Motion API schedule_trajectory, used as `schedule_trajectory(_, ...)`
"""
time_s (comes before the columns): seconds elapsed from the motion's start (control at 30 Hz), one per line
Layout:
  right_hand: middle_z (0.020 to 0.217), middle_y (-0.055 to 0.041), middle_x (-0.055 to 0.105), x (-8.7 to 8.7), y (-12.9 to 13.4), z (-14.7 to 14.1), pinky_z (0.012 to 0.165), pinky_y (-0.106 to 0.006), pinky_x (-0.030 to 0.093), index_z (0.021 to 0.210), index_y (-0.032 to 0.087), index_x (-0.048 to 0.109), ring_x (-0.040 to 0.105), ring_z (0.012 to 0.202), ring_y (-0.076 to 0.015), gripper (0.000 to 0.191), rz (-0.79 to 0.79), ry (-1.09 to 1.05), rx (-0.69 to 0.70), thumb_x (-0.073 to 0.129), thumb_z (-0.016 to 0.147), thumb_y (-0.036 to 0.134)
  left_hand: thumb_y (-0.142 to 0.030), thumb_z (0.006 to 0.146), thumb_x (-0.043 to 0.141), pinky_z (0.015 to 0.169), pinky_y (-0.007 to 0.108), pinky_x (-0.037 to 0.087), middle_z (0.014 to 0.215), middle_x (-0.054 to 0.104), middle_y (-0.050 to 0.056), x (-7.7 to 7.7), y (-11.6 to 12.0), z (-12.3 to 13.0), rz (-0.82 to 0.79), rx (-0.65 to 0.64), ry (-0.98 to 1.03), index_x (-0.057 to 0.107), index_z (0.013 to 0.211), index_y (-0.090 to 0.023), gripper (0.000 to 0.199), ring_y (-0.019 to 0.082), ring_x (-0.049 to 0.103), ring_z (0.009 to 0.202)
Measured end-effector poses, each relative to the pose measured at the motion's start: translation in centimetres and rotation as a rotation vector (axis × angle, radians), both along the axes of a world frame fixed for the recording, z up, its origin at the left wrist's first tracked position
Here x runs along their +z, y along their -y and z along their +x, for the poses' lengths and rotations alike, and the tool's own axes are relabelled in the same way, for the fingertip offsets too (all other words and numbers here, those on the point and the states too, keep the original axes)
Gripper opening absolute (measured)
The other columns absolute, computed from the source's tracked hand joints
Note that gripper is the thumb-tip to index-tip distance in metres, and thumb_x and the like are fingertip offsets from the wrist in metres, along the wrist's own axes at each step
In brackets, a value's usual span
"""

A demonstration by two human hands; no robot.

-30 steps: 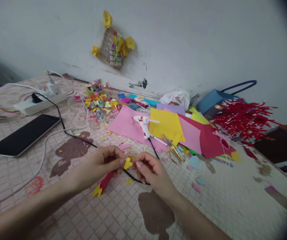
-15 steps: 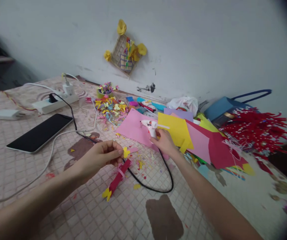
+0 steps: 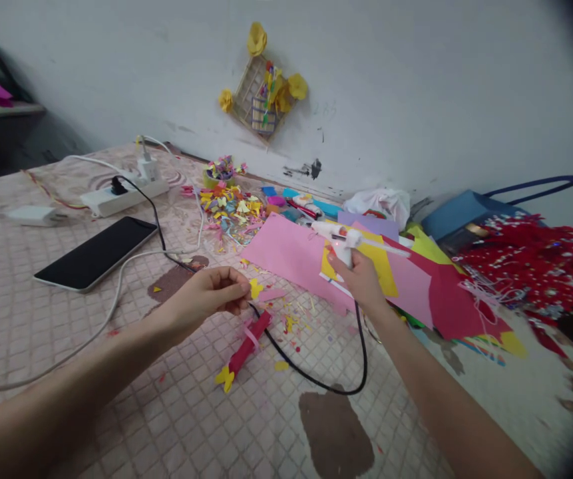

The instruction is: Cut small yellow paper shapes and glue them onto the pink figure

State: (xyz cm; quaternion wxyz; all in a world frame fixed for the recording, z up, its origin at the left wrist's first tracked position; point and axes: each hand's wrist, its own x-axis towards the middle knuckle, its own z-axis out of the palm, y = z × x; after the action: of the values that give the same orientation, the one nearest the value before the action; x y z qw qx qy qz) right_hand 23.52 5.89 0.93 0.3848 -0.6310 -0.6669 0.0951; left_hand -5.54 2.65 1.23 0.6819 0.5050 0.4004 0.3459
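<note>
My right hand (image 3: 363,283) is wrapped around the handle of a white hot glue gun (image 3: 339,239), raised over the coloured sheets, its nozzle pointing left. A glue stick juts from its back, and a black cord (image 3: 311,379) loops from the handle toward my left hand. My left hand (image 3: 221,291) is closed in a pinch, with a small yellow paper cutout (image 3: 256,288) at its fingertips. A pink paper strip (image 3: 272,295) lies just beyond. Below the left fingers rests a dark pink paper roll (image 3: 247,349) with a pink band and a yellow cutout at its lower end.
Pink paper (image 3: 286,256) and other coloured sheets cover the middle right. Paper scraps (image 3: 233,206) are heaped at the back, near a small pot (image 3: 216,176). Left are a tablet (image 3: 97,253) and a power strip (image 3: 126,197). Red fuzzy stems (image 3: 540,266) and a blue bag (image 3: 470,216) stand right.
My right hand has lifted the glue gun up and to the right, off the pink and yellow sheets. My left hand has shifted slightly with the yellow cutout. The view has turned a little.
</note>
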Motion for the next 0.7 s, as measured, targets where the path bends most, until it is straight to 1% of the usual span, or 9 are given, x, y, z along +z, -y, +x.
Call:
schedule_trajectory(0.07, 0.069, -0.0042, 0.061, 0.7, 1.4, 0.6, 0.053, -0.026, 0.041, 0.089, 0.012, 0.064, 0.052, 0.059, -0.0156, 0.036, 0.02, -0.046, -0.003, 0.052, 0.08, 0.045, -0.026, 0.078, 0.062, 0.056, 0.02, 0.042, 0.062, 0.061, -0.002, 0.1, -0.2, -0.1, 0.035, 0.003, -0.032, 0.055, 0.074, -0.014, 0.015, 0.008, 0.054, 0.056)
schedule_trajectory(0.17, 0.082, -0.0066, 0.067, 1.5, 3.3, 1.3, 0.06, -0.028, 0.046, 0.098, 0.014, 0.065, 0.059, 0.069, -0.0182, 0.036, 0.051, -0.179, 0.019, 0.058, 0.079, 0.043, -0.027, 0.076, 0.062, 0.056, 0.021, 0.043, 0.062, 0.061, -0.002, 0.1, -0.3, -0.1, 0.072, 0.005, -0.068, 0.055, 0.073, -0.013, 0.016, 0.008, 0.054, 0.055)
schedule_trajectory(0.27, 0.091, -0.0074, 0.069, 1.7, 5.0, 1.5, 0.069, -0.031, 0.049, 0.1, 0.015, 0.066, 0.063, 0.08, -0.022, 0.034, 0.014, -0.228, 0.057, 0.06, 0.078, 0.041, -0.027, 0.074, 0.063, 0.056, 0.022, 0.044, 0.063, 0.061, -0.002, -0.1, -0.2, 0.1, 0.076, 0.004, -0.09, 0.055, 0.073, -0.013, 0.017, 0.008, 0.054, 0.055)
schedule_trajectory(0.33, 0.095, -0.0076, 0.069, 1.4, 6.0, 1.3, 0.076, -0.035, 0.049, 0.098, 0.015, 0.067, 0.063, 0.088, -0.0248, 0.032, -0.001, -0.195, 0.084, 0.06, 0.078, 0.04, -0.027, 0.073, 0.064, 0.056, 0.022, 0.044, 0.063, 0.061, -0.002, -0.3, -0.1, 0.3, 0.079, -0.005, -0.098, 0.055, 0.073, -0.013, 0.017, 0.009, 0.055, 0.055)
schedule_trajectory(0.4, 0.097, -0.0071, 0.069, 0.9, 6.8, 1.1, 0.08, -0.037, 0.049, 0.099, 0.017, 0.066, 0.062, 0.092, -0.0262, 0.031, -0.002, -0.149, 0.123, 0.058, 0.079, 0.04, -0.027, 0.072, 0.064, 0.056, 0.022, 0.044, 0.061, 0.061, -0.002, -0.4, 0.1, 0.4, 0.084, -0.022, -0.105, 0.055, 0.073, -0.013, 0.017, 0.009, 0.055, 0.055)
schedule_trajectory(0.47, 0.094, -0.0064, 0.069, 0.1, 7.6, 1.0, 0.079, -0.038, 0.05, 0.1, 0.019, 0.066, 0.063, 0.089, -0.0265, 0.031, -0.018, -0.088, 0.159, 0.057, 0.08, 0.041, -0.027, 0.073, 0.063, 0.055, 0.022, 0.044, 0.06, 0.061, -0.002, -0.5, 0.1, 0.5, 0.083, -0.041, -0.112, 0.056, 0.073, -0.013, 0.017, 0.009, 0.055, 0.054)
schedule_trajectory(0.57, 0.086, -0.0057, 0.069, -0.9, 8.4, 0.9, 0.077, -0.04, 0.05, 0.093, 0.021, 0.066, 0.063, 0.083, -0.027, 0.029, -0.033, 0.057, 0.201, 0.056, 0.079, 0.044, -0.028, 0.073, 0.063, 0.054, 0.022, 0.044, 0.06, 0.061, -0.002, -0.7, 0.2, 0.7, 0.079, -0.048, -0.121, 0.056, 0.073, -0.013, 0.017, 0.008, 0.054, 0.052)
schedule_trajectory(0.63, 0.085, -0.0052, 0.068, -1.2, 8.8, 0.6, 0.076, -0.039, 0.05, 0.088, 0.022, 0.066, 0.062, 0.084, -0.0267, 0.027, -0.02, 0.136, 0.246, 0.055, 0.079, 0.045, -0.028, 0.073, 0.063, 0.053, 0.021, 0.043, 0.06, 0.061, -0.002, -0.8, 0.2, 0.8, 0.079, -0.044, -0.125, 0.056, 0.073, -0.013, 0.017, 0.008, 0.053, 0.052)
schedule_trajectory(0.7, 0.084, -0.0046, 0.067, -1.2, 9.0, 0.1, 0.074, -0.035, 0.051, 0.087, 0.022, 0.064, 0.061, 0.084, -0.0252, 0.024, -0.028, 0.168, 0.313, 0.053, 0.081, 0.044, -0.029, 0.073, 0.062, 0.053, 0.021, 0.043, 0.059, 0.061, -0.002, -0.9, 0.2, 0.8, 0.082, -0.041, -0.128, 0.056, 0.072, -0.013, 0.017, 0.008, 0.053, 0.052)
